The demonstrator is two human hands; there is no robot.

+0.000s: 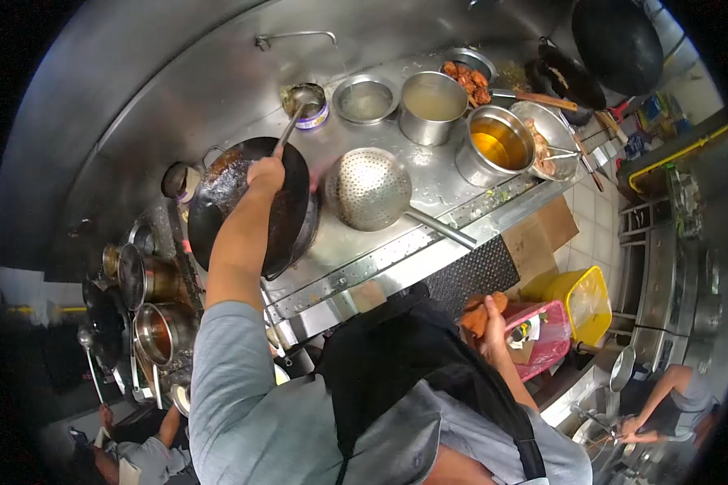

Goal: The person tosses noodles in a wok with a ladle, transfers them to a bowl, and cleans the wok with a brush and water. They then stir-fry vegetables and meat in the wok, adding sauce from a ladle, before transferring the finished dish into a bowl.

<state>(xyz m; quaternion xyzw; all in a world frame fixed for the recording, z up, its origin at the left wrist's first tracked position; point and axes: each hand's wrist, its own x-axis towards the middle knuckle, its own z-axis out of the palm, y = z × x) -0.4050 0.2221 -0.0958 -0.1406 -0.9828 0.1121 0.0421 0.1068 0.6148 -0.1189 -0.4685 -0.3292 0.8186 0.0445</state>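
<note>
My left hand (267, 172) is closed around the handle of a ladle (289, 133), reaching over a large black wok (218, 182). The ladle's bowl end is at the mouth of a tin can (314, 118) with a purple and white label, behind the wok. Close to my waist on the right, my right hand (492, 330) grips a folded orange-brown cloth (473, 317). To the right of the wok, a big perforated strainer (370, 187) lies on the steel counter, its handle (443, 228) pointing over the front edge.
Along the counter stand a shallow bowl (366, 99), a pot of cloudy liquid (433, 121), a pot of amber liquid (493, 171) and reddish fried pieces (469, 79). A tap (295, 36) juts from the wall. Pink (538, 356) and yellow bins (570, 295) stand right. Other people work lower left and right.
</note>
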